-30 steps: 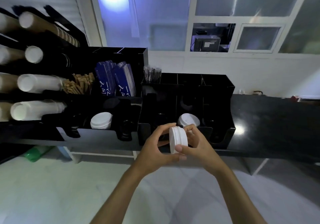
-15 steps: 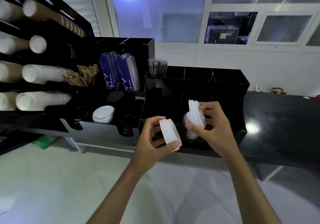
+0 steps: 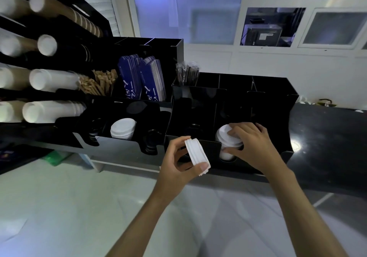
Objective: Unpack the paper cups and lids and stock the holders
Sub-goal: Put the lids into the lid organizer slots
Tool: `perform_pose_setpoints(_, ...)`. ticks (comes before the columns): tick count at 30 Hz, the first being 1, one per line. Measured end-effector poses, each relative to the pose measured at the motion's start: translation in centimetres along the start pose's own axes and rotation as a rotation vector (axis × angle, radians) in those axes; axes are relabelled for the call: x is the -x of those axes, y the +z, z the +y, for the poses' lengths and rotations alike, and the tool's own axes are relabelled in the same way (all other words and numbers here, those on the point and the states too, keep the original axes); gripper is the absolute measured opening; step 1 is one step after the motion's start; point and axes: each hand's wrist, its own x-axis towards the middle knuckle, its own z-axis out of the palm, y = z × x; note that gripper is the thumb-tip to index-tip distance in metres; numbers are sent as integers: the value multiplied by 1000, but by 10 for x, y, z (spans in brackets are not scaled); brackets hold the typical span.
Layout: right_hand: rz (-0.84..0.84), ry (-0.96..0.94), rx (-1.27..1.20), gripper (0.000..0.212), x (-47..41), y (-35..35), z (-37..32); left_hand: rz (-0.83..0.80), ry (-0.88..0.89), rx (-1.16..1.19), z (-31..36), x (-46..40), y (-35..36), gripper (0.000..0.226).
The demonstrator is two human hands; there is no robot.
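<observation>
My left hand (image 3: 176,165) grips a small stack of white lids (image 3: 196,154), tilted on edge, in front of the black lid holder (image 3: 210,147). My right hand (image 3: 252,145) reaches into the holder's right slot and its fingers lie on a stack of white lids (image 3: 226,139) standing there, thumb low at the stack's front. Another white lid stack (image 3: 123,130) sits in the left holder. White paper cup stacks (image 3: 51,112) lie in the rack at far left.
Blue sleeves (image 3: 141,78), brown stir sticks (image 3: 99,84) and black wrapped straws (image 3: 187,74) fill the upper compartments. Black lids (image 3: 151,143) sit in neighbouring slots. A black counter (image 3: 327,137) extends to the right; pale floor lies below.
The single lid stack was split between both hands. My right hand carried its part down onto the stack in the right slot. My left hand kept its lids in front of the holder.
</observation>
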Motion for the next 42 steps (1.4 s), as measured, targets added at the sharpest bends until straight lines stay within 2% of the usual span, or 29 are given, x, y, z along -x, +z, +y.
perform_pose_setpoints(4, -80, 94, -51, 58, 2, -8, -7, -4, -1, 4, -1, 1, -3, 75)
perform_pose_setpoints(6, -67, 143, -115, 54, 4, -15, -16, -12, 5, -5, -1, 2, -4, 76)
perform_pose_setpoints(8, 122, 177, -240, 37, 12, -22, -35, -17, 10, -11, 1, 3, -5, 76)
perform_pose_setpoints(10, 326, 243, -535, 16, 23, -31, -67, -19, 15, -14, 2, 4, -8, 78)
perform_pose_setpoints(11, 311, 275, -722, 12, 27, -34, -84, -27, 17, -20, 3, 4, -9, 79)
perform_pose_setpoints(13, 64, 312, -1001, 26, 32, -35, -112, -52, 31, -46, 4, 5, -11, 81)
perform_pose_setpoints(15, -154, 310, -1118, 41, 35, -31, -124, -89, 58, -98, 4, 6, -12, 82)
perform_pose_setpoints(21, -133, 372, -1223, 54, 30, -25, -121, -128, 93, -144, 6, 7, -18, 84)
perform_pose_setpoints(26, -151, 360, -1234, 52, 23, -23, -117, -94, 88, -115, 7, 5, -18, 82)
perform_pose_setpoints(29, -87, 387, -1250, 46, 20, -23, -115, -53, 82, -87, 7, 4, -19, 81)
perform_pose_setpoints(32, 79, 383, -1141, 49, 16, -27, -104, -17, 77, -74, 4, 3, -21, 79)
perform_pose_setpoints(34, 201, 342, -879, 55, 10, -35, -90, -3, 65, -57, 3, 5, -23, 78)
perform_pose_setpoints(36, 258, 271, -513, 60, 0, -36, -69, 10, 54, -41, 3, 7, -23, 78)
perform_pose_setpoints(39, 130, 227, -147, 61, -14, -26, -39, 43, 37, -11, 3, 14, -24, 75)
perform_pose_setpoints(42, -62, 201, -45, 56, -10, -11, -25, 74, 33, 10, 4, 21, -27, 78)
